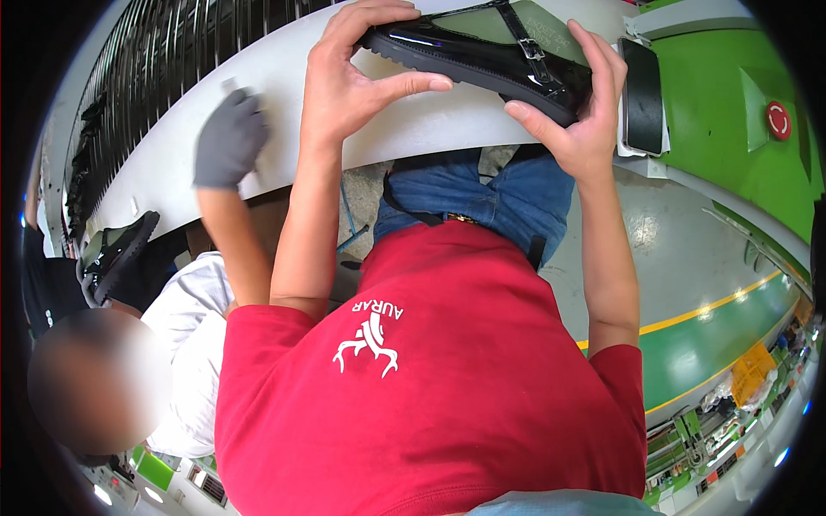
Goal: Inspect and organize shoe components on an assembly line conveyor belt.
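Observation:
Held up over the white worktop is a glossy black buckle-strap shoe (482, 60) with a chunky dark sole and a green last inside it. My left hand (348, 82) grips its left end, with the thumb lying along the sole's edge. At the right end, my right hand (585, 120) has its fingers curled round the shoe and its thumb against the sole. The shoe's side and silver buckle (531, 49) face me; its far side is hidden.
A white curved worktop (284, 112) borders a black slatted conveyor (172, 60). At the right are a black phone-like slab (643, 99) and a green machine (714, 95) with a red button (779, 120). A co-worker's grey-gloved hand (232, 139) is on the left, near another black shoe (116, 256).

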A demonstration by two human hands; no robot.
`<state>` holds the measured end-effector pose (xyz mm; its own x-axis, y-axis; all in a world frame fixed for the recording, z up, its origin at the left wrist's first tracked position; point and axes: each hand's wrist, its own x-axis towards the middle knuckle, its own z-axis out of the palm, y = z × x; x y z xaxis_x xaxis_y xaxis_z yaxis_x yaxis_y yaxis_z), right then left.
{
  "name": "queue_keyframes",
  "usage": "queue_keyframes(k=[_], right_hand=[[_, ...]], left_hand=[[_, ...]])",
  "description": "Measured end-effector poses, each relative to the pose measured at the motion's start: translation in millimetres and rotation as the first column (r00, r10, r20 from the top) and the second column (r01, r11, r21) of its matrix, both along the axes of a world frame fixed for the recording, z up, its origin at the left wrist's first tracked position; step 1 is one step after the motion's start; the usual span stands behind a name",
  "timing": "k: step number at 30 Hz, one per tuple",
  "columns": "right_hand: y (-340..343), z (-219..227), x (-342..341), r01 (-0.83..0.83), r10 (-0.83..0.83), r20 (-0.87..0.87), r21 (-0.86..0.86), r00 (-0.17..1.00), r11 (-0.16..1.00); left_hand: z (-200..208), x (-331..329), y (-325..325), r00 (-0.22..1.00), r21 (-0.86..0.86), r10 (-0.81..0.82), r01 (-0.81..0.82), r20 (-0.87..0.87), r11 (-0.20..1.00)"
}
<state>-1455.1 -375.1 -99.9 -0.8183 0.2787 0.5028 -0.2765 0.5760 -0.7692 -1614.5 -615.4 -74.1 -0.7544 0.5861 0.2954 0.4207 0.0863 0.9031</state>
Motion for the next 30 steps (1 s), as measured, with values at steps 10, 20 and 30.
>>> queue_keyframes(k=[10, 20, 30], right_hand=[[-9, 5, -1, 0.045, -0.045, -0.027, -0.013, 0.999, 0.999], [-9, 20, 1, 0.093, -0.103, 0.047, 0.170, 0.994, 0.981], [-18, 36, 1, 0.149, -0.174, 0.097, 0.217, 0.980, 0.965]], left_hand=[[-14, -7, -4, 1.000, 0.099, -0.006, 0.008, -0.019, 0.995], [-12, -15, -7, 0.999, -0.012, -0.023, 0.023, -0.028, 1.000], [-5, -9, 1, 0.994, 0.008, -0.060, 0.061, -0.087, 0.998]])
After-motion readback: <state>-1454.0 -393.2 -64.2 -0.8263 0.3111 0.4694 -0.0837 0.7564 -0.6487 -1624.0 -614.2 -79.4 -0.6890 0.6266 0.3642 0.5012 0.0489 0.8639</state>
